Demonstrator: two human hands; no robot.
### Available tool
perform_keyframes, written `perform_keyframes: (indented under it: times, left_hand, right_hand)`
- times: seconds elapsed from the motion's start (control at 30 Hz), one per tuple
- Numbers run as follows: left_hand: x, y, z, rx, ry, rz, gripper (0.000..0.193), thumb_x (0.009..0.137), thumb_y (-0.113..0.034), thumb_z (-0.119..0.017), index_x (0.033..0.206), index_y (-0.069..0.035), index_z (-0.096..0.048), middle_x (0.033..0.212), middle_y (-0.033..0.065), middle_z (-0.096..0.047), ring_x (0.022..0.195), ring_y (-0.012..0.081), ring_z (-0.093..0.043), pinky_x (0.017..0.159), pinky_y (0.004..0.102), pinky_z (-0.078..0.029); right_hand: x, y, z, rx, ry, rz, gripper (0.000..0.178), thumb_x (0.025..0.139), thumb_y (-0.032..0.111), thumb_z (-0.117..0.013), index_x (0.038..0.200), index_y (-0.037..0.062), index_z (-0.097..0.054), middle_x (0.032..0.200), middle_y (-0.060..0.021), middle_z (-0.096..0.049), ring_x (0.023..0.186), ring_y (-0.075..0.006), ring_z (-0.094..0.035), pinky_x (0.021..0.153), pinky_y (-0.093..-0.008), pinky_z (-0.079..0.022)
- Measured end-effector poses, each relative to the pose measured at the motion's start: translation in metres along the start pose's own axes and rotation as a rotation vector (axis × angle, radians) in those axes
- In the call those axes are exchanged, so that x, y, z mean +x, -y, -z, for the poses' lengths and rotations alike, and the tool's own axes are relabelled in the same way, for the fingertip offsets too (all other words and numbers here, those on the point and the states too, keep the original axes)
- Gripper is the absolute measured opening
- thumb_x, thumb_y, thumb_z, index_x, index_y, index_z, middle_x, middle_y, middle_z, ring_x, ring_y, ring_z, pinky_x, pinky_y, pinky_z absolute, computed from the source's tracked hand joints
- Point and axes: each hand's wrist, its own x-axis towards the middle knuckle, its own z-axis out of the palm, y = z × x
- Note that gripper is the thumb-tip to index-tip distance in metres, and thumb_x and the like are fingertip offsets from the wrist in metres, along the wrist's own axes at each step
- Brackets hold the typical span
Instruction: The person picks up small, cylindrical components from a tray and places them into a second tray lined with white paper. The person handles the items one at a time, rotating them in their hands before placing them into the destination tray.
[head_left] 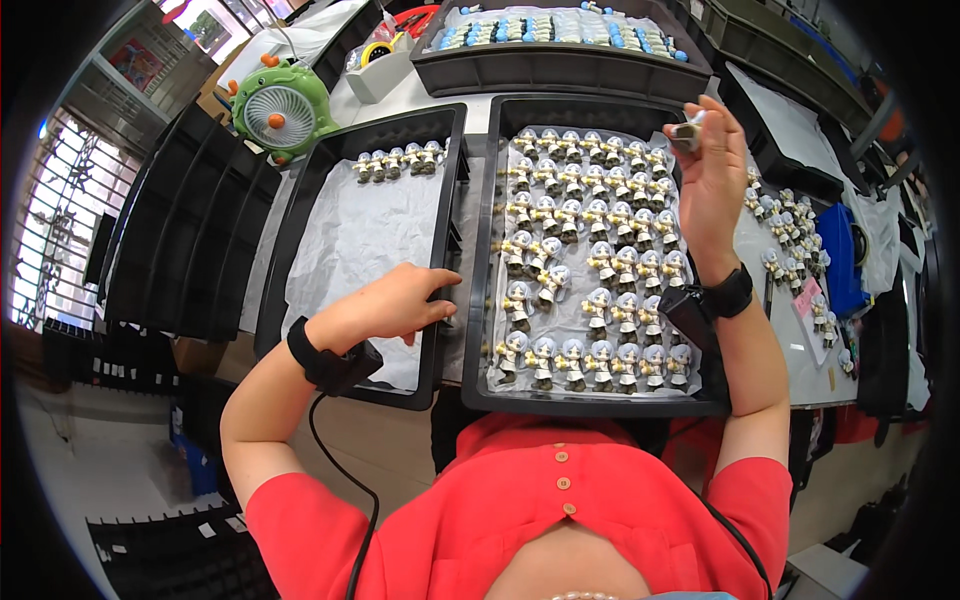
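Note:
My right hand is raised over the far right corner of the right-hand black tray. Its fingers pinch a small figurine, mostly hidden by them and a bit blurred. Rows of white-haired figurines lie on white paper in that tray, with gaps in some of the rows. My left hand hovers at the right rim of the left-hand black tray, fingers apart and nothing visible in them. In that tray, one short row of similar figurines lies along the far end of the paper.
A green fan stands beyond the left tray, near stacked black trays. A grey crate of blue-haired figurines sits at the back. Loose figurines and a blue bin are on the right.

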Motion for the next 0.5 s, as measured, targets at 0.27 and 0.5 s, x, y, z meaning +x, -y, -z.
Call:
perform_keyframes:
  times: [0.27,0.5]
  left_hand:
    - [0.000,-0.053,0.018,-0.303,-0.326,-0.452,0.043,0.087,-0.012,-0.061,0.129,-0.010,-0.051,0.088,0.0029,-0.060,0.072,0.0084,-0.055,0.065,0.0244,-0.046]
    - [0.037,-0.066,-0.007,-0.488,-0.229,-0.596,0.059,0.086,-0.011,-0.063,0.138,-0.010,-0.038,0.123,0.0109,-0.048,0.090,0.0129,-0.058,0.077,0.0274,-0.050]
  right_hand:
    - [-0.026,-0.016,-0.017,-0.352,0.344,-0.214,0.041,0.089,0.024,-0.064,0.124,0.0066,-0.053,0.098,0.0024,-0.058,0.076,-0.0008,-0.050,0.066,-0.0167,-0.042]
    - [-0.044,-0.009,-0.027,-0.281,0.614,-0.398,0.063,0.083,0.030,-0.071,0.133,0.0071,-0.040,0.096,-0.0016,-0.062,0.068,-0.0014,-0.049,0.059,-0.0165,-0.041]
